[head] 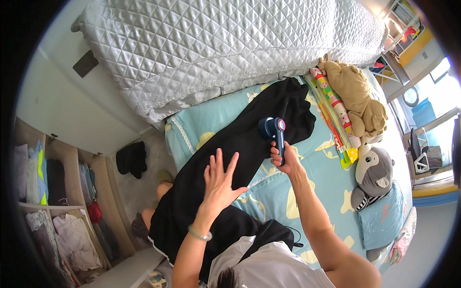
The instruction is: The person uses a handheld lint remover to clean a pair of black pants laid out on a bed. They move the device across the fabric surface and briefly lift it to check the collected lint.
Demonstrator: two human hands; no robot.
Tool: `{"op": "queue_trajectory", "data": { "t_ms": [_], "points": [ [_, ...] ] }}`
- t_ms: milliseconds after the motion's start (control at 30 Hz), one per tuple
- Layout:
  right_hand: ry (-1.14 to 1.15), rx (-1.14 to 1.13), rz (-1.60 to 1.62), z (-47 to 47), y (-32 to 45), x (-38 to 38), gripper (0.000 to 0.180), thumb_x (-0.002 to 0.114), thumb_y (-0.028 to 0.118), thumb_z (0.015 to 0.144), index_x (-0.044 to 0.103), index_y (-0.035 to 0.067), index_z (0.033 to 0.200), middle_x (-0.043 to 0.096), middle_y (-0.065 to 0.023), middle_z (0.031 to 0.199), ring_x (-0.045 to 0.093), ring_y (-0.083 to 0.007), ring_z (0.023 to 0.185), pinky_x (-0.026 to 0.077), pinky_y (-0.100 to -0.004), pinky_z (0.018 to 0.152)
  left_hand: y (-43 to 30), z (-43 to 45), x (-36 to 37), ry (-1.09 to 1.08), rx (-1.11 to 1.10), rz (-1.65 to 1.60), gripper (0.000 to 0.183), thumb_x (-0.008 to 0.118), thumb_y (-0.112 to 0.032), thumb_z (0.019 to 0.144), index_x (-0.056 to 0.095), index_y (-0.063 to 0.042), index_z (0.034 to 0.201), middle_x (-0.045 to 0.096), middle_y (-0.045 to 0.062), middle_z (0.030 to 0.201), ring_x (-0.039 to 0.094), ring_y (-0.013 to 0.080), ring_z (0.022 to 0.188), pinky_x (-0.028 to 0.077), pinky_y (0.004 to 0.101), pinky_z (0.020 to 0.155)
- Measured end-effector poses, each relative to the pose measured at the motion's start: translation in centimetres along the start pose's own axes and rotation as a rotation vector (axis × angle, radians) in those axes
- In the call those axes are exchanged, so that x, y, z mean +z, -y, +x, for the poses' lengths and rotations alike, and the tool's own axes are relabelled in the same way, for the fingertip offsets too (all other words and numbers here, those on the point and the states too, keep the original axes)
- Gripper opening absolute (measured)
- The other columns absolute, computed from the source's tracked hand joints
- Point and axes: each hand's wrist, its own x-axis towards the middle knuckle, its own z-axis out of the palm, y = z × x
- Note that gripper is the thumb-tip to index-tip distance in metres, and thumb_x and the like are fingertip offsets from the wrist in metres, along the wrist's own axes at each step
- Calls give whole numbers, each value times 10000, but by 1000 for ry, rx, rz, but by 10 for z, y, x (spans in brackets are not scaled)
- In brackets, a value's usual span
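My right hand (282, 158) grips the handle of a dark blue handheld fabric shaver (271, 129), whose round head sits at or just above a black cloth garment (248, 133). I cannot tell whether the head touches the fabric. The garment stretches diagonally over the bed and down across my lap. My left hand (221, 180) is spread with its fingers apart, palm down over the black cloth, holding nothing. A pale bangle (200, 233) circles my left wrist.
Teal patterned bedding (284, 194) lies beneath the garment. A silvery quilted cover (223, 46) rises along the far side. Plush toys (353, 93) and a teal pillow (381, 216) line the right. At left stands an open wardrobe (81, 154), with a black cloth item (131, 159) nearby.
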Motion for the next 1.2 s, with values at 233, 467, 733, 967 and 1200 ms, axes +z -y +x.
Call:
{"op": "queue_trajectory", "data": {
  "t_ms": [233,467,733,967,1200],
  "points": [
    [99,102,225,4,13,4,326,279,279,1024,508,68,928,466,-18,656,368,-109,438,288,-253,394,16,56,51,-196,-25,49,649,733,-309,807,463,-68,1346,549,159,1142,515,347,1052,417,474,905],
    [210,280,593,0,18,6,264,327,208,1009,527,56,926,443,-3,648,368,-96,439,278,-250,391,37,67,33,-238,12,-158,218,560,-218,957,625,-26,1039,621,163,886,626,383,797,507,475,668],
    [-20,97,-110,-32,-9,56,448,271,415,1036,518,72,887,455,-5,583,334,-93,384,271,-243,338,65,50,-4,-394,-125,-313,235,557,-164,954,645,37,1037,657,241,936,621,421,880,497,443,760],
    [-323,-264,-432,-7,-27,37,579,240,488,1022,552,32,848,490,-44,540,391,-142,347,317,-278,334,103,29,6,-333,-283,-242,259,552,-191,960,641,26,1070,642,265,885,599,462,883,484,466,737],
    [-408,-245,-573,12,-12,23,578,203,475,1005,535,31,841,490,-62,539,378,-151,341,312,-300,342,68,31,4,-355,-205,14,374,577,-250,943,564,-108,1289,530,154,1129,538,356,1022,454,442,850]
  ]
}}
